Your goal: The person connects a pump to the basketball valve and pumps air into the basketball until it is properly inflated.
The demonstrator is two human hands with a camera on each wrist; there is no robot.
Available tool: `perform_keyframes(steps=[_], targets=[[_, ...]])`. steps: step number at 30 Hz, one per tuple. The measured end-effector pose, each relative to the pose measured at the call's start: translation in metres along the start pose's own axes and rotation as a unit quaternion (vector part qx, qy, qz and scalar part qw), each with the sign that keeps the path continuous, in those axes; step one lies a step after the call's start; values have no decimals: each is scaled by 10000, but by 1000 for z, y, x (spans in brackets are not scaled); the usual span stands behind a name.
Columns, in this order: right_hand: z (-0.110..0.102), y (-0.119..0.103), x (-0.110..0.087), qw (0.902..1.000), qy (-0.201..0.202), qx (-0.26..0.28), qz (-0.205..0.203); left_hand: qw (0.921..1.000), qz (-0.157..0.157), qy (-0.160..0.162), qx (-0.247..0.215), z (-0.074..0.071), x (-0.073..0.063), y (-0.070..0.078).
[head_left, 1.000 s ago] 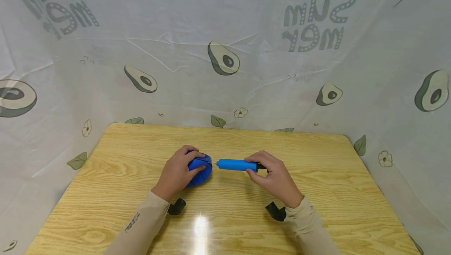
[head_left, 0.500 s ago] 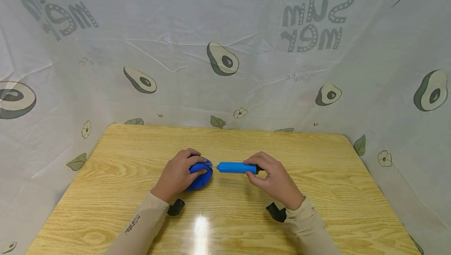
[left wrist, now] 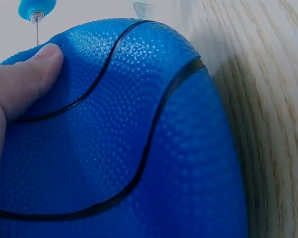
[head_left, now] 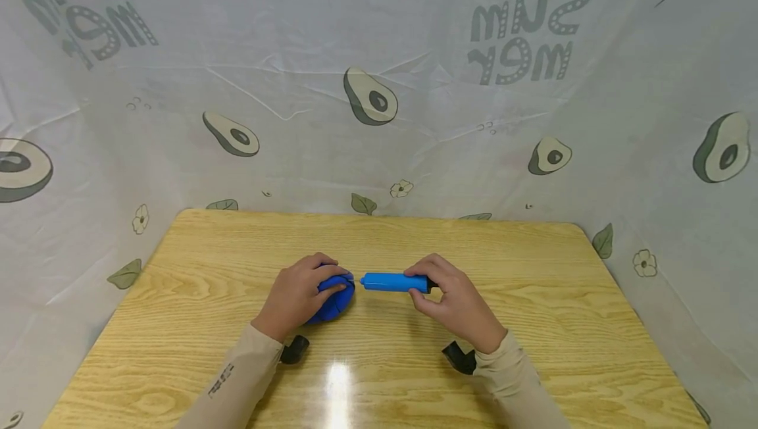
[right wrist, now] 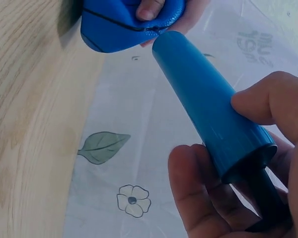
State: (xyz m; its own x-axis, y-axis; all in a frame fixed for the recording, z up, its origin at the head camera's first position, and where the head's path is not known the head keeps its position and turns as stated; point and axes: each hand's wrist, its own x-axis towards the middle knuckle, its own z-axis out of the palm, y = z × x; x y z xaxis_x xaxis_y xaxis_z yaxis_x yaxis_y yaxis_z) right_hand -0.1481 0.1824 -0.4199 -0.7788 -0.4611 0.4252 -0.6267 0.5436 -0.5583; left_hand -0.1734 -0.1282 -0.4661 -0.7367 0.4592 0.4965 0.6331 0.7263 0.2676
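My left hand (head_left: 299, 294) grips a soft blue ball (head_left: 331, 304) with black seams. The ball looks dented and underfilled, and the thumb (left wrist: 42, 67) presses on its pebbled skin in the left wrist view. My right hand (head_left: 453, 297) holds a blue hand pump (head_left: 391, 281) by its rear end, with fingers and thumb around the barrel. The pump lies level and points left at the ball. A thin metal needle (left wrist: 37, 33) runs from its tip to the ball's edge beside the left thumb; how deep it sits is hidden. Behind the barrel shows the black plunger (right wrist: 263, 191).
Both hands work over a wooden table (head_left: 379, 363). A black curved piece (head_left: 295, 350) shows by the left wrist, and another black piece (head_left: 459, 358) by the right wrist. A pale curtain (head_left: 296, 172) with avocado prints hangs behind the table.
The ball has tilted and creased more under my left fingers, its edge by the needle dipping slightly. The pump has lowered a little with it. Both hands keep their hold.
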Motion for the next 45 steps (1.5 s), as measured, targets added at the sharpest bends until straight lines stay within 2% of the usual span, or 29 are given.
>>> perform_keyframes(steps=[4,10,14,16,18,22,26,35,45], targets=[[-3,3,1,9996,-195,82,178,9999,-109,-27,-35,-2,1,1],[-10,10,0,9929,-564,209,1025,9992,-309,-220,-147,-2,4,5],[-11,13,-2,9874,-965,382,1198,9988,-393,-276,-131,-2,4,7],[-12,14,-3,9857,-1028,579,1205,9987,-429,-246,-151,-2,4,7],[-13,16,-3,9865,-909,685,1182,9986,-448,-224,-156,-2,4,6],[-14,18,-4,9890,-350,805,1191,9988,-394,-228,-173,-3,3,5],[-12,15,-3,9843,95,1166,1320,9992,-364,-157,-84,-4,2,6],[-6,12,-2,9782,170,1434,1492,9992,-347,-147,166,-3,0,4],[-3,10,-1,9807,179,1447,1305,9996,94,118,223,-5,1,3]])
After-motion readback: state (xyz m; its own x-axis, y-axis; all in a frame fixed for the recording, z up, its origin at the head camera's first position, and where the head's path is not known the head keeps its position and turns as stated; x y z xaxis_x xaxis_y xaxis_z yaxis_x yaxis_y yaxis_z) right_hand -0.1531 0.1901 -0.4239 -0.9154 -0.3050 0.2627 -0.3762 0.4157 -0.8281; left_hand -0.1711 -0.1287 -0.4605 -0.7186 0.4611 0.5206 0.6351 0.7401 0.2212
